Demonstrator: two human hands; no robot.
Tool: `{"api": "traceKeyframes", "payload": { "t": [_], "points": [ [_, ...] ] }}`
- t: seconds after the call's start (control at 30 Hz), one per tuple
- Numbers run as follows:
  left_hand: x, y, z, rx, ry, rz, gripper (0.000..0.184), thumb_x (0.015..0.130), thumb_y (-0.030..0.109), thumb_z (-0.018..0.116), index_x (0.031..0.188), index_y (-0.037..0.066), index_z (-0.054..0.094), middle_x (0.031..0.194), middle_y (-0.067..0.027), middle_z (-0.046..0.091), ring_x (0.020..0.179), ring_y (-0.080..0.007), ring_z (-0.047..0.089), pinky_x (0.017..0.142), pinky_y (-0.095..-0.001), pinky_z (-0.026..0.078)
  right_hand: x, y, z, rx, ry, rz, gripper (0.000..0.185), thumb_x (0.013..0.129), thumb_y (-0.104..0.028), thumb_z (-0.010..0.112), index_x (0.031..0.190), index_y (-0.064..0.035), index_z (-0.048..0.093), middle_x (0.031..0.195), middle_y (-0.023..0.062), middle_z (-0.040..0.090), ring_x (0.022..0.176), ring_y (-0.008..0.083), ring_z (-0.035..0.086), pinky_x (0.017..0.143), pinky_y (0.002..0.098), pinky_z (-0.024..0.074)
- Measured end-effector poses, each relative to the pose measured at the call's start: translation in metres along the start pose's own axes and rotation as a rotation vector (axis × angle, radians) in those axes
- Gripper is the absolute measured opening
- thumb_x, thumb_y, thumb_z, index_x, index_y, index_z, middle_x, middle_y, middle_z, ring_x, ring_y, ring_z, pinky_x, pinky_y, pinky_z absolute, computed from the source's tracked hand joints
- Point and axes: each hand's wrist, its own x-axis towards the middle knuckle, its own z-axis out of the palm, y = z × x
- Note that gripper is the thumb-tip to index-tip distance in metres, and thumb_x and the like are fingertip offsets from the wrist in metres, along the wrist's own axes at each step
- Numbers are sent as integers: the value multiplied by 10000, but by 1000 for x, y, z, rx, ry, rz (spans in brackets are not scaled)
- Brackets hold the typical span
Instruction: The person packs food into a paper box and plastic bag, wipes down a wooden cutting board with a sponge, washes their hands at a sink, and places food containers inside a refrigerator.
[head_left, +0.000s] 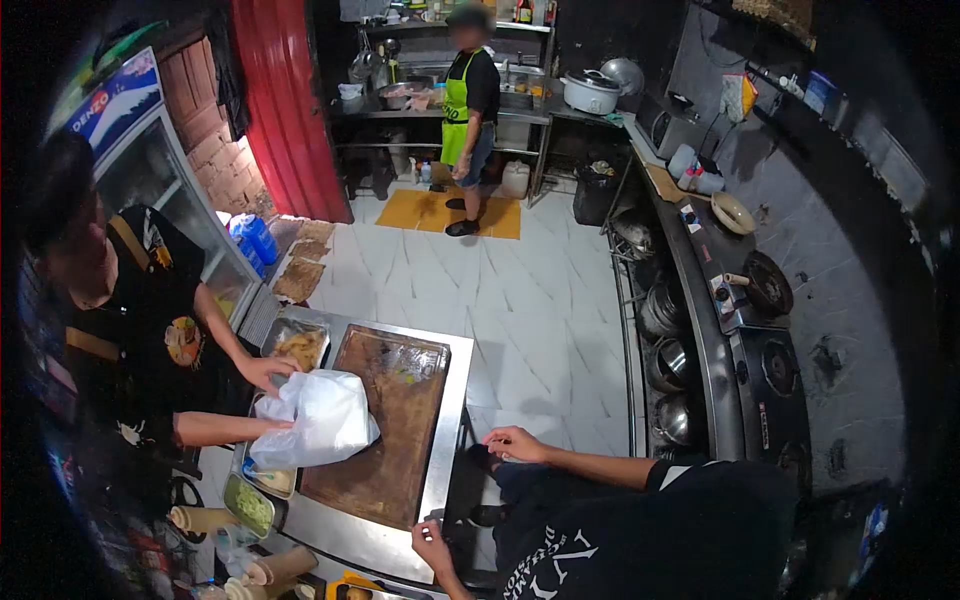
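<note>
My right hand (515, 445) is held out over the floor beside the metal table, with its fingers loosely bent and apart; nothing shows in it. At the near right corner of the table (455, 400), my left hand (432, 548) has its fingers loosely curled, and no object shows in it. Across the table, a co-worker's two hands are on a full white plastic bag (335, 415). That bag sits partly on a brown, worn board (385, 480) set into the table top.
Along the table's left side stand a tray of yellowish food (300, 345), a container of shredded greens (250, 505) and squeeze bottles (280, 567). A counter with gas burners (778, 365) runs along the right. Another person in a green apron (455, 115) stands on a yellow mat (400, 212).
</note>
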Motion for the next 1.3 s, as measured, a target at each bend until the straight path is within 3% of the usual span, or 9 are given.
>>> {"api": "traceKeyframes", "payload": {
  "t": [0.47,0.6,0.87,0.97,1.1,1.3],
  "points": [
    [26,-16,33,83,-53,34,141,838,134,612,794,3,581,781,-92,588,709,-188,547,596,-301,440,-7,-7,-53,-4,57,-31,195,895,-140,563,1066,-51,596,838,16,617,702,72,552,604,228,454],
    [44,24,58,85,-18,102,144,833,145,623,799,9,587,763,-72,575,691,-175,529,587,-300,426,7,-4,-87,52,70,36,182,889,-130,559,1050,-54,600,820,17,618,688,76,557,588,230,454],
    [72,77,143,107,-6,18,114,838,107,601,806,-2,607,752,-79,603,695,-176,550,595,-293,440,72,-2,-159,71,31,14,191,896,-157,554,1060,-76,608,827,18,633,696,73,564,607,231,466],
    [70,117,177,50,-27,-81,98,837,106,618,806,13,609,710,-22,555,639,-106,480,588,-264,411,89,-3,-192,32,-3,39,205,913,-184,540,1077,-78,602,854,12,630,720,75,565,636,225,475],
    [66,112,201,116,-12,-74,89,822,103,624,786,23,617,658,-3,554,615,-85,487,559,-243,386,113,-5,-220,-11,-60,4,202,908,-174,541,1077,-85,605,847,8,631,708,73,565,631,222,472],
    [67,120,210,-25,-61,-249,116,828,115,640,761,29,600,663,-3,530,601,-82,458,550,-233,382,129,-15,-237,-5,-20,-35,196,902,-149,544,1071,-73,608,840,9,630,708,71,565,615,220,469]
  ]
}}
